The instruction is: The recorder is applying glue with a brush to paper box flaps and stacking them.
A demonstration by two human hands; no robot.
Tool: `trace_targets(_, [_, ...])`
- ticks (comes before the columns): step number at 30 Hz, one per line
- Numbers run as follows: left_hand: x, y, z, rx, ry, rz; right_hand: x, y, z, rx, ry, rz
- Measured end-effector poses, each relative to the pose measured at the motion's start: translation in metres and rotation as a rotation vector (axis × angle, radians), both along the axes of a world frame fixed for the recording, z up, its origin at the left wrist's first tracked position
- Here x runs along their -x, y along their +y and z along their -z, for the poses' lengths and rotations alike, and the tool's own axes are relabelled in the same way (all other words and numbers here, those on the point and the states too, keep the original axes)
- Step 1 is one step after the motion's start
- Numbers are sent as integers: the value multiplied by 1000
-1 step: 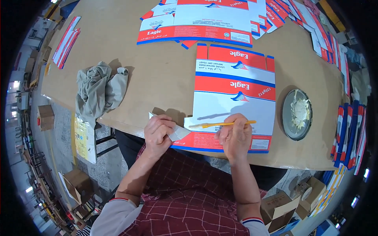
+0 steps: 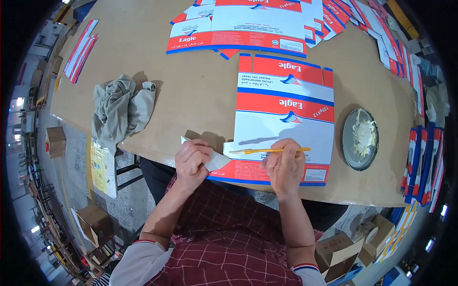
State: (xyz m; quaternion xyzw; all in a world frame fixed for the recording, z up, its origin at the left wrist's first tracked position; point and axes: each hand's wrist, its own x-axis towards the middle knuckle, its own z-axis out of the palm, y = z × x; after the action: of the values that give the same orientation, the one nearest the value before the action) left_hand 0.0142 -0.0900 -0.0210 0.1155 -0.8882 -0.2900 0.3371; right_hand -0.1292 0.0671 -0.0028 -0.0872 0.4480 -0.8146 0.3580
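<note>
A flat red, white and blue carton blank (image 2: 281,126) lies in front of me at the table's near edge. At its lower left corner my left hand (image 2: 192,159) is closed on a folded-up carton flap (image 2: 217,161), whose pale inner side shows. My right hand (image 2: 286,164) holds a thin yellow brush (image 2: 267,151) between thumb and fingers, above the blank. The brush points left, its tip over a small white tab beside the flap; whether it touches cannot be seen. Right of the blank stands a round dish (image 2: 351,150) with a creamy, paste-like mass.
A crumpled grey-green cloth (image 2: 119,107) hangs over the table's left front edge. More printed carton blanks (image 2: 257,26) lie at the back, and a standing stack (image 2: 422,162) is at the right. Small printed strips (image 2: 80,52) lie far left. Opened cardboard boxes (image 2: 341,252) stand below.
</note>
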Motion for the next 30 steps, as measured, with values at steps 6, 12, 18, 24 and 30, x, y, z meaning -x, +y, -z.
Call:
trace_targets(6, [-1,0,-1,1,-2,6,-9,1,1,-152,136,21])
trace_targets(12, [0,0,-1,-3,10,11,-14,-1,0,-192,212,41])
trace_targets(18, [-1,0,-1,-4,-7,9,-15,-3,0,-254,224,14])
trace_targets(24, [0,0,-1,6,-1,9,-13,-5,2,-341,290,-25])
trace_targets(30, [0,0,0,-3,2,0,-7,-3,0,-208,69,44])
